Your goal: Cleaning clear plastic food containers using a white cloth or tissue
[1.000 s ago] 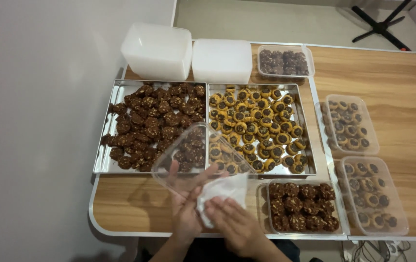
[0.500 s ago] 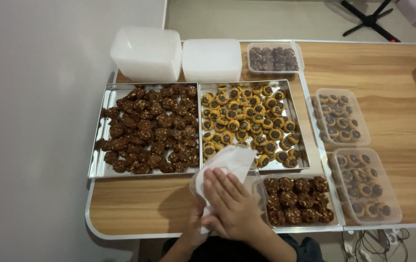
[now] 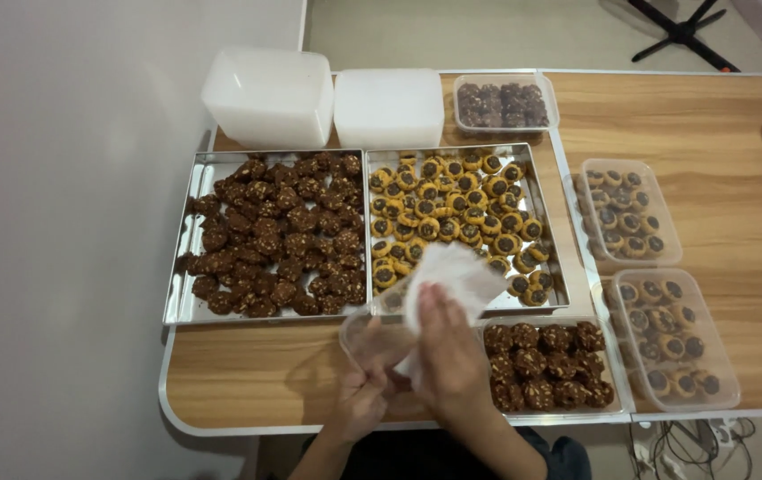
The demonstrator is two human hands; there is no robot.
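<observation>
Clear plastic container (image 3: 379, 336) is held at the near table edge, gripped from below by the left hand (image 3: 361, 402), fingers closed on its lower rim. White tissue (image 3: 449, 277) is pressed against the container by the right hand (image 3: 449, 351); its fingers lie flat and extended over the paper, not curled. The tissue sits just beyond the right fingertips, on the far-right side of the container, so the right hand is nearer to it.

The container is thin, glossy and transparent, rectangular with rounded corners, its long axis tilted up towards the trays. The tissue is soft and crumpled.

Behind: steel tray of dark chocolate cookies (image 3: 270, 233), steel tray of yellow thumbprint cookies (image 3: 457, 218). A filled tub of chocolate cookies (image 3: 545, 364) sits just right of the hands on the wooden table (image 3: 737, 133).
</observation>
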